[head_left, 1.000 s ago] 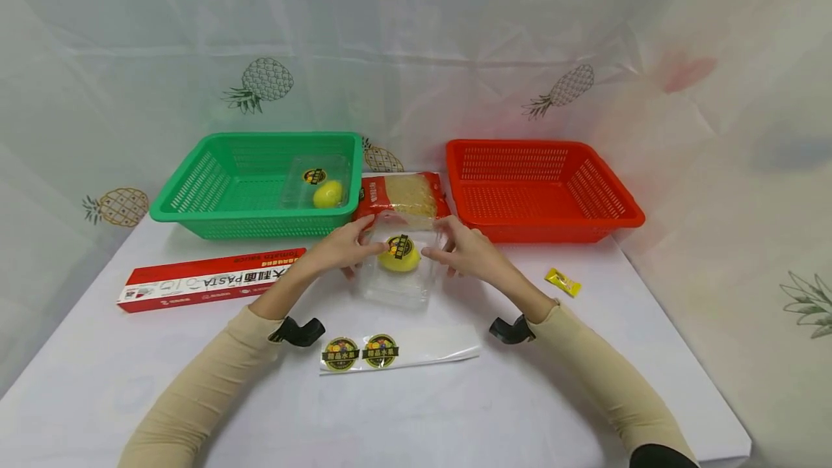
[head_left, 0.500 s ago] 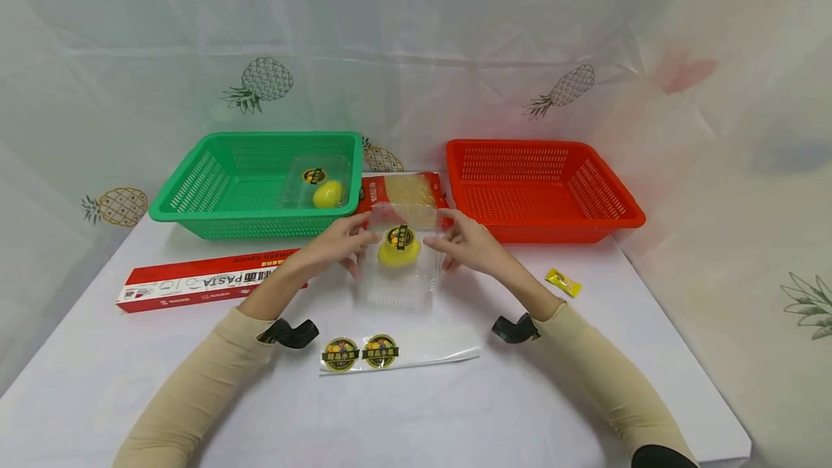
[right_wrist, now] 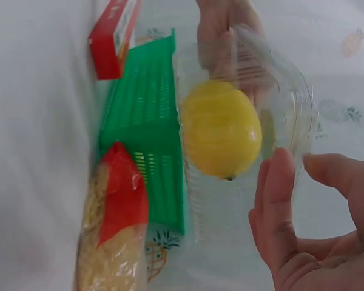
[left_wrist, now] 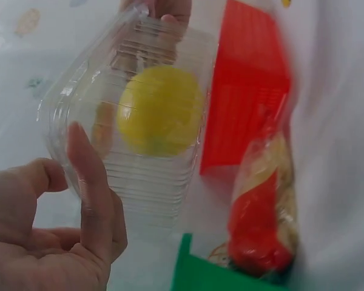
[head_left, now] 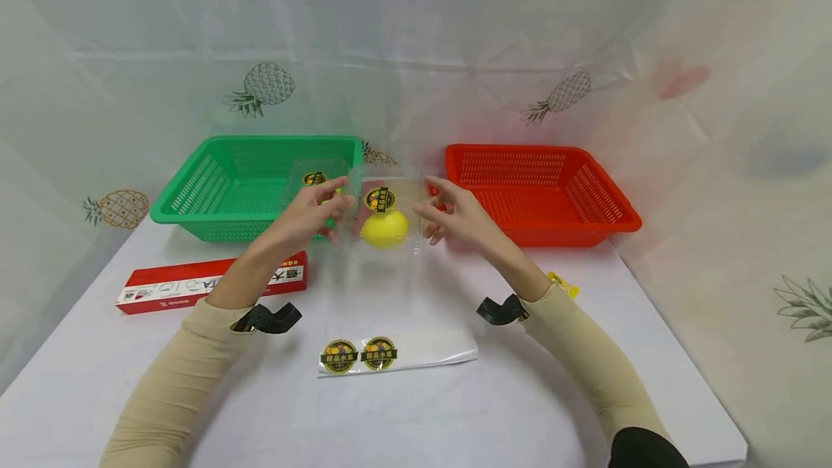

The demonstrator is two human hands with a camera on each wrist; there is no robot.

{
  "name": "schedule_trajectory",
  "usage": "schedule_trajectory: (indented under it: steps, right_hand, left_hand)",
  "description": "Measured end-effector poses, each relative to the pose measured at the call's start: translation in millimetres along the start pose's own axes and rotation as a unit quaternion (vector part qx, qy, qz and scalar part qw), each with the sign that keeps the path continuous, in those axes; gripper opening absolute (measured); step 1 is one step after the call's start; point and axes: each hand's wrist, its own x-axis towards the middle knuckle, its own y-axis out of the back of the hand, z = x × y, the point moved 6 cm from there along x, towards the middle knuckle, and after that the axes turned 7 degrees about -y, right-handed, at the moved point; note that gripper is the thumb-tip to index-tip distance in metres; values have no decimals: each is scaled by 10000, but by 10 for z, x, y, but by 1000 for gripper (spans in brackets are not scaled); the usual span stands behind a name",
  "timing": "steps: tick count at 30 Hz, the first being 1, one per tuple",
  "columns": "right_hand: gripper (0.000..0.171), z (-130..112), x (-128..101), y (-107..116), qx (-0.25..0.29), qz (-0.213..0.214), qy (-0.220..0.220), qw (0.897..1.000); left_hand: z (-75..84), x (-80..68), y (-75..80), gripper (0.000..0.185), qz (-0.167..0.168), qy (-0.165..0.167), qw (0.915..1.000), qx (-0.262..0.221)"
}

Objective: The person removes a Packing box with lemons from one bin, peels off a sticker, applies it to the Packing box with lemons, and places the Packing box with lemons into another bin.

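Between my two hands is a clear plastic clamshell box [head_left: 406, 178], lifted over the table and tilted. A yellow lemon [head_left: 385, 229] lies inside it, and a round black-and-gold sticker [head_left: 380, 199] is on its lid. My left hand [head_left: 304, 217] pinches the box's left edge between thumb and fingers. On the opposite edge, my right hand [head_left: 460, 219] grips it likewise. Both wrist views show the lemon [left_wrist: 161, 111] through the ribbed plastic, with fingertips at the rim. In the head view, a bag of dry noodles [right_wrist: 112, 233] is mostly behind the box.
At the back left, a green basket [head_left: 208, 231] holds another clear box [head_left: 325, 165] with a sticker. A red basket [head_left: 546, 235] stands back right. A red pasta box [head_left: 175, 287] lies left, a sticker sheet [head_left: 429, 351] in front, and a small yellow packet [head_left: 564, 284] right.
Both hands have lifted the clamshell box off the table and carried it back and slightly left. The lemon has rolled toward the box's near side, out from under the sticker.
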Motion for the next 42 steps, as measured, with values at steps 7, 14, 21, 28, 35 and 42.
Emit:
schedule_trajectory:
  steps: [7,14,21,28,35,42]
  right_hand:
    - [60,-166,209,-163,283,-79,11,9996]
    - [63,-277,426,-412,796,-444,-113,9958]
    - [61,-390,677,-711,1131,-607,-98,9917]
    - [59,-485,991,-1026,1218,-567,-94,9909]
    - [58,-499,1263,-1324,1199,-413,-317,9914]
    - [54,-588,1395,-1580,617,-350,-386,9967]
  left_hand:
    - [129,-50,352,71,447,-110,9989,73]
    - [157,-87,710,73,792,-88,9963,307]
    - [95,-191,1069,74,1127,-33,9925,473]
    - [23,-316,1437,75,1486,57,9873,559]
    - [-86,-392,1683,76,1559,353,9843,746]
    - [-217,-474,1891,73,1869,522,9704,1439]
